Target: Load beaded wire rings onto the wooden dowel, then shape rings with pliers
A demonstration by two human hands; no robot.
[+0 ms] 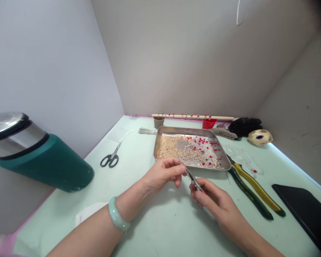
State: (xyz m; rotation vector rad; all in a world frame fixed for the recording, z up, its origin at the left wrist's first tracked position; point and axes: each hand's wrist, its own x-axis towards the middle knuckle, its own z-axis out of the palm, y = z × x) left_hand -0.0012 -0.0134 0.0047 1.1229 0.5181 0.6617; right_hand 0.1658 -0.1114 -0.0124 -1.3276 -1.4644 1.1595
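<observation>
My right hand [212, 200] is closed around a slim grey metal tool [193, 179] that looks like small pliers; a bit of red shows by its fingers. The tool's tip points up and left, to the fingertips of my left hand [169, 172]. Thumb and index finger of that left hand are pinched together at the tip, and whatever is between them is too small to make out. Both hands are above the table, just in front of a metal tray [187, 165]. Gold, clear, red and purple beads [173, 146] are spread inside the tray.
Scissors [111, 157] and a green bottle [48, 162] lie left. Large pliers [256, 189], a black flat object [302, 207] and clear strands [243, 160] are at right. Behind the tray are a wooden stick [192, 116], a brown cup [158, 122], a red cup [209, 123] and wires [147, 131].
</observation>
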